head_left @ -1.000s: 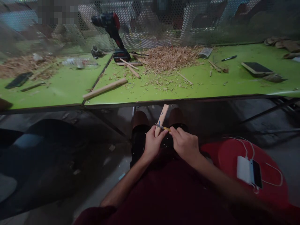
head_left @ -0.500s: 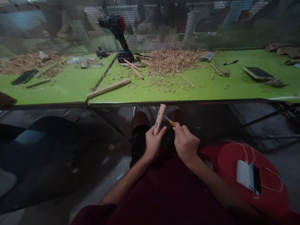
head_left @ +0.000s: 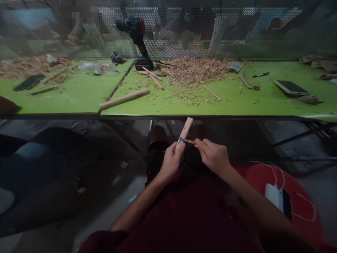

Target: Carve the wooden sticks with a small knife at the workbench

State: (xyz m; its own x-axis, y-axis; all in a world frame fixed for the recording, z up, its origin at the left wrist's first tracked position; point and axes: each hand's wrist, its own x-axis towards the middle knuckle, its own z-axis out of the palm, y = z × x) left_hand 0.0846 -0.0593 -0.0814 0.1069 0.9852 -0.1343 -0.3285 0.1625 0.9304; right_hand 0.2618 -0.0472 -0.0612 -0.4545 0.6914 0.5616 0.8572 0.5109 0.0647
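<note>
My left hand (head_left: 171, 159) is closed round the lower end of a pale wooden stick (head_left: 186, 128) marked with blue. The stick points up and a little to the right, above my lap. My right hand (head_left: 213, 153) grips the yellow handle of a small knife (head_left: 190, 141). The knife's grey blade lies across the stick just above my left thumb, over a blue mark. Fingers hide the stick's lower end and most of the handle.
In front is a green table (head_left: 231, 102) with wood shavings (head_left: 197, 72), a cordless drill (head_left: 139, 42), a thick wooden rod (head_left: 125, 98) and a pen (head_left: 260, 75). At right, a red stool (head_left: 302, 225) bears a white power bank (head_left: 272, 195) and a phone (head_left: 286, 203).
The knife blade has moved down the stick towards my left thumb and turned nearly level. The stick leans further right, and my right hand has shifted slightly right.
</note>
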